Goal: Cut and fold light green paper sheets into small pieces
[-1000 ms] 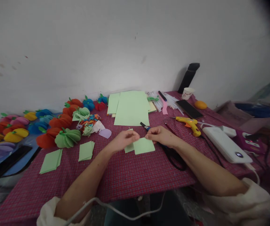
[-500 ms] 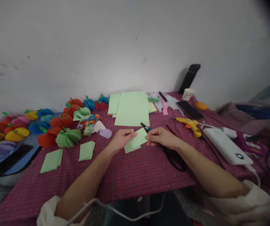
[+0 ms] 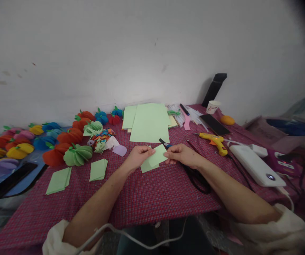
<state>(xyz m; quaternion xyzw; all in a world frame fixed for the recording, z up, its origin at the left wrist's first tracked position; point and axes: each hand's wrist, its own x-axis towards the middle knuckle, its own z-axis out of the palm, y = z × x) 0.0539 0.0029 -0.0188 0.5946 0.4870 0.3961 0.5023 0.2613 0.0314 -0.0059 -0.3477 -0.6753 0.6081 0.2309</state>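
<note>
A small light green paper piece point(image 3: 158, 155) is held between my two hands, over the middle of the table. My left hand point(image 3: 138, 157) pinches its left side with thumb and fingers. On the opposite edge, my right hand point(image 3: 181, 155) grips it the same way. Just below it lies another green paper rectangle point(image 3: 148, 168), partly covered. Behind my right hand a dark-handled tool point(image 3: 164, 143) is mostly hidden. Two small stacks of cut green paper rest to the left, one nearer point(image 3: 98, 170) and one farther out point(image 3: 58, 181).
Large green sheets point(image 3: 150, 122) lie at the back. Colourful paper pumpkins point(image 3: 78, 154) and paper scraps point(image 3: 103, 140) crowd the left. On the right are a yellow glue gun point(image 3: 214, 140), a phone point(image 3: 214, 124), a paper cup point(image 3: 213, 106), a white power bank point(image 3: 255, 164) and cables.
Almost nothing differs. Both hands keep hold of the green paper piece in the same place, and the view has shifted very slightly.
</note>
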